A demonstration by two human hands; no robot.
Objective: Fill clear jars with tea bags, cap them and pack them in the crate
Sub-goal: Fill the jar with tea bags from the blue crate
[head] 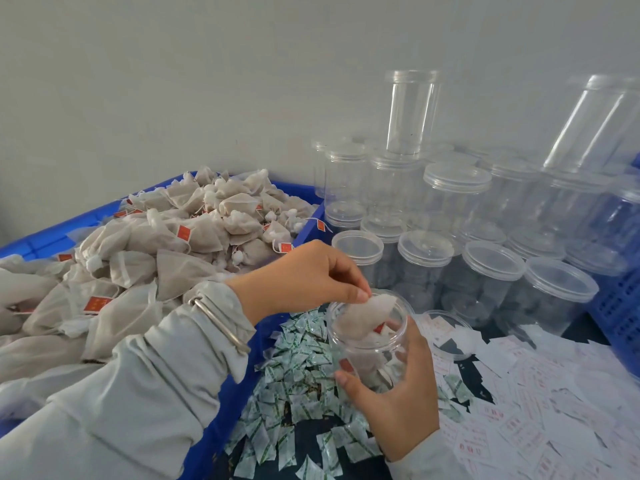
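A: Which step am I in now?

B: I am in the filling step. My right hand [398, 393] has its grip curled round the open jar [369, 336] from the side, with the mouth up. My left hand [304, 275] pinches a tea bag [363, 315] at its top corner, and the bag is half inside the mouth, just under that grip. A few bags already lie in the bottom, I think.

A: And the next move?

B: I judge I must let the bag drop, then go back to the heap of tea bags [156, 251] in the blue crate [221, 424], on the far side of my left grip. The jar is far from full. A loose lid [446, 336] lies on the bench just beyond my right grip, ready for capping.

A: Can you read any writing?

B: No. The red tags on the bags, the green-printed sachets [294, 393] under my grips and the red-printed slips [519, 410] are too small to read. Capped empty jars [491, 271] stand behind.
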